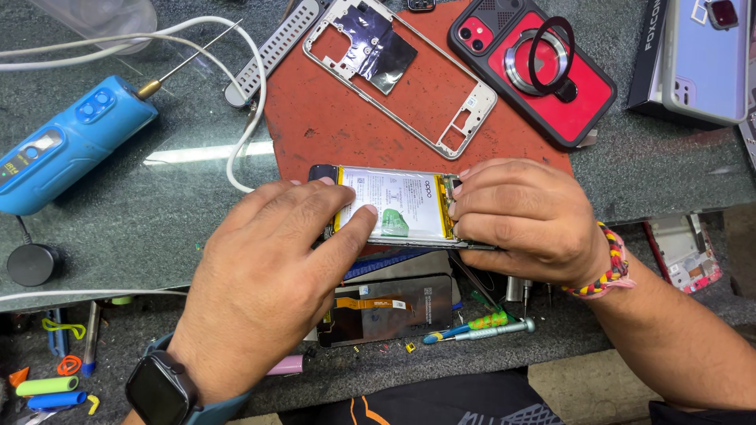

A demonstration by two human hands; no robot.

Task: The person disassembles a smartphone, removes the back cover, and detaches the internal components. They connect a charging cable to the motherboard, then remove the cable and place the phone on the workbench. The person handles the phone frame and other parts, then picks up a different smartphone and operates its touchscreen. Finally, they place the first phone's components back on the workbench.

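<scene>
Fingers (346, 224) of the left hand (272, 287) press flat on the opened phone's (394, 206) battery at mid-frame; right hand (524, 212) pinches its edge. Reseating seems underway; steady pressure next.

The single head view looks steeply down, from close above. It faces the workbench (142, 228) edge.

Opened phone body (398, 208), white battery exposed, lying flat crosswise on red mat edge, both ends covered
</scene>
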